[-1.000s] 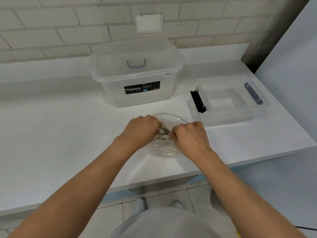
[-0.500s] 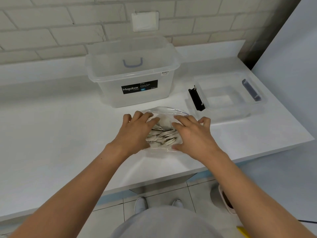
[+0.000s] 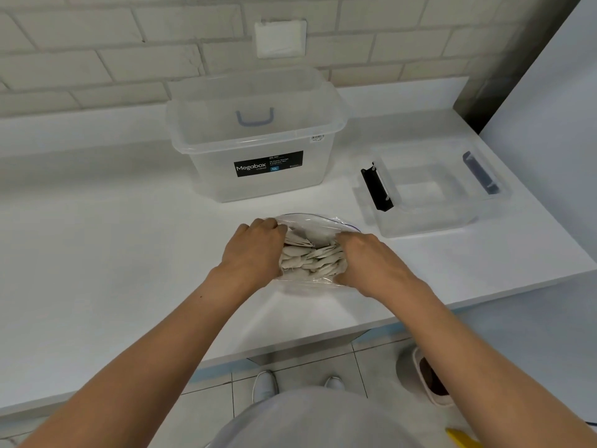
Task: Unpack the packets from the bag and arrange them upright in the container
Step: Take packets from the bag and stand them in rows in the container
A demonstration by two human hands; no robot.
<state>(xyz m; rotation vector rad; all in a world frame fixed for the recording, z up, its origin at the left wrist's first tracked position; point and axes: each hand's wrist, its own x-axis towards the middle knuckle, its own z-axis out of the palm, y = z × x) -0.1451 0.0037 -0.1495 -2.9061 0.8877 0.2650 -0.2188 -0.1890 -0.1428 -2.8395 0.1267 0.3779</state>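
Observation:
A clear zip bag (image 3: 318, 221) lies on the white counter near its front edge, its mouth open toward the wall. Several pale beige packets (image 3: 311, 258) are bunched inside it. My left hand (image 3: 255, 250) presses against the left side of the bunch with fingers curled over it. My right hand (image 3: 368, 260) closes on the right side, so the packets are squeezed between both hands. An open clear Megabox container (image 3: 258, 140) stands just behind the bag, with nothing visible inside.
The container's clear lid (image 3: 429, 192) with black and blue clips lies upside down to the right. A brick wall (image 3: 97, 59) runs behind. The counter (image 3: 97, 253) ends at the right edge near a white panel. A small bin (image 3: 426, 376) sits on the floor below.
Both hands went from pinching the bag's top together to spreading it open, then curled in around the packets, which now show between them.

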